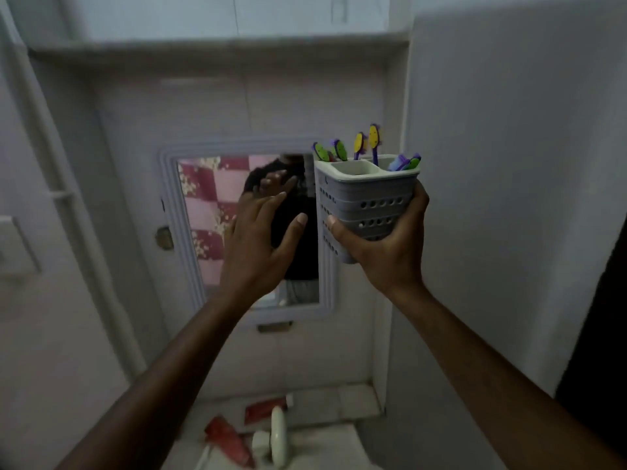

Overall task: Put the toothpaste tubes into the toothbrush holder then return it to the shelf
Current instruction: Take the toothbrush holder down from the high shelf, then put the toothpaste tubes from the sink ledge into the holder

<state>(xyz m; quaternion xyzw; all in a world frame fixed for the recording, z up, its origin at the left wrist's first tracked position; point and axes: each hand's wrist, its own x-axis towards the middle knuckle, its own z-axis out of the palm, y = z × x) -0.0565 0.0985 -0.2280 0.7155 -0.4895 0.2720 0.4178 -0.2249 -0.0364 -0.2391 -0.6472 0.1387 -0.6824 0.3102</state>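
The right hand (383,242) wraps the grey perforated toothbrush holder (364,205) low on its body, held aloft beside the mirror (217,232). The left hand (258,239) is spread, empty. Two red toothpaste tubes (229,442) lie below by the tap (276,435): light, soft, best pinched mid-body.

Your arms are bare the whole way down to the bottom edge of the shot, no sleeves anywhere. Your left hand (258,239) and right hand (390,249) have nothing on them either: no gloves, rings, watch or wristband on either wrist. Nails are short and plain. In the mirror (247,228) your reflection looks like a dark top over lighter grey bottoms, pretty blurry though.
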